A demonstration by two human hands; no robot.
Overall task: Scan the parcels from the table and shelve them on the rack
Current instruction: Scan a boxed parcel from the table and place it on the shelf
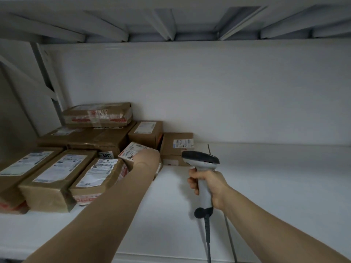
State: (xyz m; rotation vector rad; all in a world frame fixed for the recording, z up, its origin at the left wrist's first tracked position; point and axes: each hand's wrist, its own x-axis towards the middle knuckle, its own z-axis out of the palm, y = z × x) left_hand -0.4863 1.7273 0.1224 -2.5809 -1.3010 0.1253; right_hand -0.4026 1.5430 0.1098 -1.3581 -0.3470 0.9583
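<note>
My left hand [147,158] reaches deep onto the white rack shelf [266,177] and holds a small cardboard parcel [131,151] with a white label, tilted among the other boxes; the fingers are hidden behind the wrist. My right hand [208,184] grips the handle of a grey and white barcode scanner [201,162], held upright over the shelf to the right of the parcels, its dark head pointing left. A cable [208,238] hangs from the scanner's base.
Several labelled cardboard boxes [57,173] fill the shelf's left half, some stacked [96,114]; two more boxes [177,147] stand against the back wall. A tag reading 5006 [106,155] shows between them. The upper shelf's underside [171,21] is close overhead.
</note>
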